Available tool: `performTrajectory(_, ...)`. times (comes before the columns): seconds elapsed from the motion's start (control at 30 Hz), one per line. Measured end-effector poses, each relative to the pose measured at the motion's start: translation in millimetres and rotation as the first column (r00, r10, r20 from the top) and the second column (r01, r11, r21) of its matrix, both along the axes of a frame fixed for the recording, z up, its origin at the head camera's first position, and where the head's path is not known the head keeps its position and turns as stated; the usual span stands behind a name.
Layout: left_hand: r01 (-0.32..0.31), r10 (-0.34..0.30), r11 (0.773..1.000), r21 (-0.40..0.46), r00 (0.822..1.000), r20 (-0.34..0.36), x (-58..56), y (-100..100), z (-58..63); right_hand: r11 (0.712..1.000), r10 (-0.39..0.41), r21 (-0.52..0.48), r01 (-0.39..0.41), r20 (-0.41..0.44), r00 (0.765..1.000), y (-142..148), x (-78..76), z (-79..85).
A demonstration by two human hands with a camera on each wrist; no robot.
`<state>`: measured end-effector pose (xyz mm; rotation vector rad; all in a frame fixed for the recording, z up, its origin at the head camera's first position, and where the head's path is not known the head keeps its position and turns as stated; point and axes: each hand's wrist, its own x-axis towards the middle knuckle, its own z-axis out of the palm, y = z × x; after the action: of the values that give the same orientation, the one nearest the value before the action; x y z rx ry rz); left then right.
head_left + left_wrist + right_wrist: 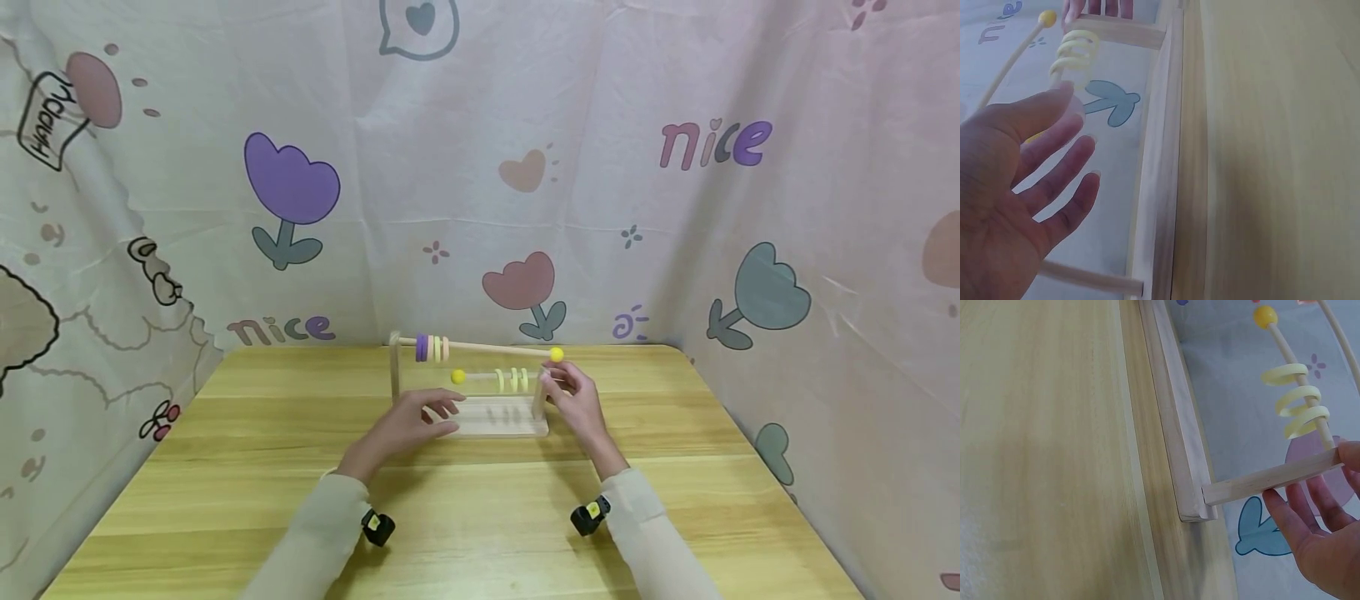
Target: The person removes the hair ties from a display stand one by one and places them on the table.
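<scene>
A wooden ring stand (502, 427) sits on the table before me. Its tall left post (395, 371) carries an upper rod with purple, peach and yellow rings (432, 348) and a yellow ball (557, 355) on its tip. From the short right post (1266, 478) runs a lower rod with three pale yellow rings (1297, 397) and a yellow end ball (458, 377). My right hand (581, 404) pinches the top of that short post between thumb and fingers. In front of the stand's left part, my left hand (411, 417) hovers with relaxed, spread fingers, holding nothing.
The stand is near the back of the wood-grain table (480, 517). A printed cloth (450, 167) hangs behind the table and along both sides. Each sleeved wrist wears a small black camera (378, 527).
</scene>
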<state>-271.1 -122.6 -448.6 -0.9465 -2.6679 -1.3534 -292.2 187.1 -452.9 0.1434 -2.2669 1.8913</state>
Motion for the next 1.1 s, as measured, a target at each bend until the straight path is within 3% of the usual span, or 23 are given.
performTrajectory(0.47, 0.017, -0.018, 1.0, 0.01, 0.999, 0.038, -15.4, 36.5, -5.9, 1.0, -0.01, 0.008, 0.011, -0.022, 1.0, -0.7, 0.7, -1.4)
performTrajectory(0.87, 0.002, -0.005, 1.0, 0.019, 0.993, 0.121, -27.5, 57.0, -14.3, 1.0, -0.007, 0.01, 0.008, -0.028, 1.0, 0.0, -0.8, -4.1)
performTrajectory(1.1, -0.015, 0.011, 0.998, 0.053, 0.996, 0.084, -30.9, 61.2, -14.1, 1.0, -0.006, 0.0, 0.006, -0.034, 0.999, 0.7, -1.2, -3.8)
